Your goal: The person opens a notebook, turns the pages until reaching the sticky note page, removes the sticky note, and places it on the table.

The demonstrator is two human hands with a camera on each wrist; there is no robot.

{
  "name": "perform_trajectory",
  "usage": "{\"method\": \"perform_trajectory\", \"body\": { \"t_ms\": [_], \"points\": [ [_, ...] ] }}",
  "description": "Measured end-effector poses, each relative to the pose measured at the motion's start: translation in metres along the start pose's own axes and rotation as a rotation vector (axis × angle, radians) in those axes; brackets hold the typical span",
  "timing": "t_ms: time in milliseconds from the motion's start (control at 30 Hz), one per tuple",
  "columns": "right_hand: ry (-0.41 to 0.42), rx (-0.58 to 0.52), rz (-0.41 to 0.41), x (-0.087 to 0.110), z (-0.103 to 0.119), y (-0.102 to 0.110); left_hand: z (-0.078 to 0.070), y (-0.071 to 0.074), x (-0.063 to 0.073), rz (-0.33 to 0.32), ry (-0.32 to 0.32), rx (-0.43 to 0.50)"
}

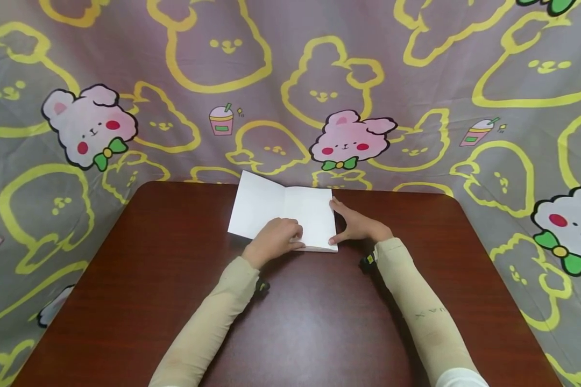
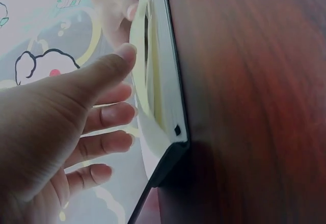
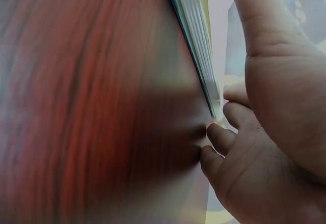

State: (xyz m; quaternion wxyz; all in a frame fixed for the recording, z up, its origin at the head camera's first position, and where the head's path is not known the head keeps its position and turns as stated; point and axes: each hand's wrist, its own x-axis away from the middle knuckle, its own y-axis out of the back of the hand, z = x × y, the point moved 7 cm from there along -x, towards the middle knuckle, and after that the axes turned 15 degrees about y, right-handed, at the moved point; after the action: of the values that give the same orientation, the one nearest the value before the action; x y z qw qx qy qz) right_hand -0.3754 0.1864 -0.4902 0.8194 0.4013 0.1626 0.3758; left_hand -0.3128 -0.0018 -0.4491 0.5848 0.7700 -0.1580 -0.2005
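A notebook (image 1: 310,212) with blank white pages lies open near the table's back edge, its left side (image 1: 256,207) tilted up. My left hand (image 1: 277,236) is over the near edge of the right-hand page. In the left wrist view the thumb (image 2: 109,68) lies against a bowed page edge, with the other fingers loosely spread behind it. My right hand (image 1: 355,223) spans the notebook's right edge, thumb by the near corner and forefinger by the far one. The right wrist view shows its fingertips (image 3: 216,135) right at the edge of the page block (image 3: 196,30).
The notebook lies on a dark reddish-brown table (image 1: 310,322). Behind and beside the table hangs a grey curtain (image 1: 271,107) with cartoon animal prints. Small dark wrist cameras sit under the left sleeve (image 1: 232,285) and the right sleeve (image 1: 406,290).
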Motion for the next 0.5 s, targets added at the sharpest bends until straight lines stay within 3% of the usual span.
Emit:
{"method": "perform_trajectory", "body": {
  "t_ms": [333, 500],
  "points": [
    [-0.045, -0.005, -0.017, 0.01, -0.007, 0.003, 0.001, 0.021, 0.014, -0.125, -0.068, -0.085],
    [-0.027, 0.001, -0.024, 0.008, -0.007, 0.002, -0.001, 0.029, 0.021, -0.183, -0.093, -0.132]
  ]
}}
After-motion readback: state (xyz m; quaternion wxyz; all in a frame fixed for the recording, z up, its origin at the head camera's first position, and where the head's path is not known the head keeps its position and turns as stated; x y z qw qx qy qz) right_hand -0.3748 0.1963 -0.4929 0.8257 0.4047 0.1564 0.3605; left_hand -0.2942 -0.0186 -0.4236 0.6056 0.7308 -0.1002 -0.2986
